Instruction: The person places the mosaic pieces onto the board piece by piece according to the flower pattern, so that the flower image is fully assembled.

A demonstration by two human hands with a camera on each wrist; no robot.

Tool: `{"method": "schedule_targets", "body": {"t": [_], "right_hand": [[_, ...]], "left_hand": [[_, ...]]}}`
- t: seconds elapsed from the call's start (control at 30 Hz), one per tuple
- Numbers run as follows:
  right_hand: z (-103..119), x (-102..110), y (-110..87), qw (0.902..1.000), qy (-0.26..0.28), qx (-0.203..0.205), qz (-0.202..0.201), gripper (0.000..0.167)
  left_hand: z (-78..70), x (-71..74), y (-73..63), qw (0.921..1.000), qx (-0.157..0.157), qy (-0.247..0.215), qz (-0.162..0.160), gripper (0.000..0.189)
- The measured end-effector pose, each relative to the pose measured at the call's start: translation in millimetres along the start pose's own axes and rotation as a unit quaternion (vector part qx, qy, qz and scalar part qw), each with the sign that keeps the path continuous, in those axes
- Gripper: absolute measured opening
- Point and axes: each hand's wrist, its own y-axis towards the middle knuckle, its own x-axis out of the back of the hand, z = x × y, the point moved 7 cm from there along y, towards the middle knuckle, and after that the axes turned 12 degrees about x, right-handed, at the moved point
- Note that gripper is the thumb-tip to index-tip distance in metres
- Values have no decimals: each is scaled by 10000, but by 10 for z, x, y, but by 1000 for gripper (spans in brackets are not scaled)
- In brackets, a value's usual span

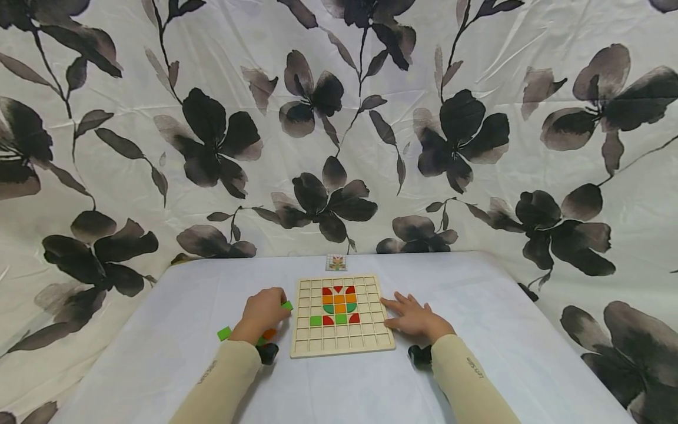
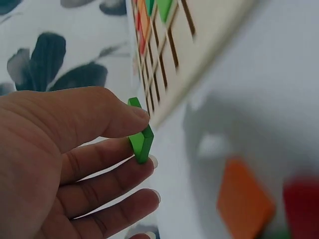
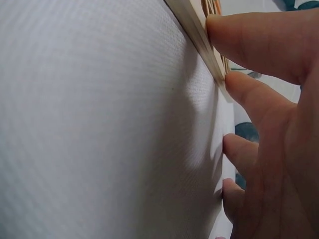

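Between thumb and fingers my left hand [image 1: 265, 312] pinches a light green square tile [image 2: 141, 142], just off the left edge of the wooden grid board [image 1: 312, 347]. Red, orange and green tiles fill several cells of the board, among them an orange tile [image 1: 340, 299] in the middle and a light green tile [image 1: 316, 321] in the lowest filled row. My right hand [image 1: 415, 318] rests at the board's right edge, its thumb and index fingertip touching the rim and its other fingers spread over the white cloth.
Loose pieces lie left of the board: a green tile [image 1: 225, 334], an orange piece [image 1: 270, 334] by the left wrist and a red piece [image 2: 303, 206]. A small pattern card [image 1: 336, 262] lies behind the board. A floral curtain [image 1: 328, 118] hangs beyond the white table [image 1: 360, 394].
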Motion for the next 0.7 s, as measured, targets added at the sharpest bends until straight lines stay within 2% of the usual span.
{"method": "schedule_targets", "body": {"t": [0.23, 0.5, 0.7], "right_hand": [[10, 5, -7, 10000, -42, 14, -28, 63], [-6, 15, 3, 10000, -1, -6, -44, 63], [-30, -12, 27, 10000, -11, 32, -60, 63]], "left_hand": [[-302, -118, -39, 9991, -331, -262, 57, 21], [-628, -256, -122, 9973, -677, -273, 119, 18], [-882, -353, -239, 9924, -1197, -251, 136, 16]]}}
